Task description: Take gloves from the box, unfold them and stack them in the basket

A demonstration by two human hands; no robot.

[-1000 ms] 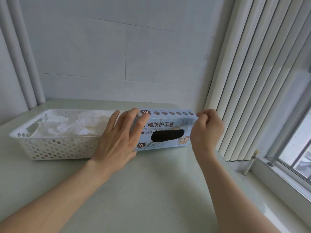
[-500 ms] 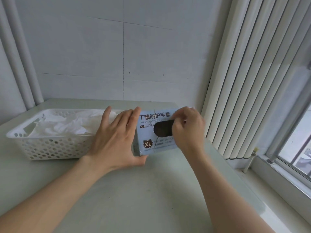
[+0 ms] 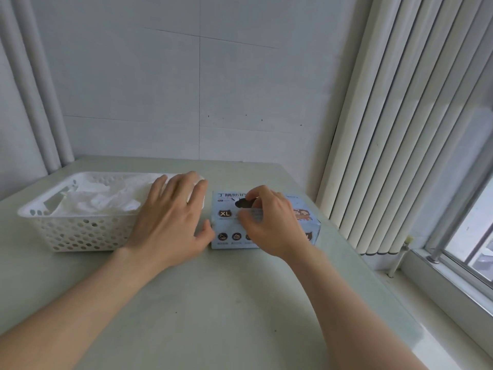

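Box [image 3: 226, 228] tipped flat, long axis sideways.

We see soft, even daylight entering from the window [image 3: 473, 236] on the right, leaving only faint, diffuse shadows on the pale bench [image 3: 213, 303]. The right hand [image 3: 269, 225] is motion-blurred; the blinds [image 3: 386, 129] bow with wide-angle distortion at the edge.
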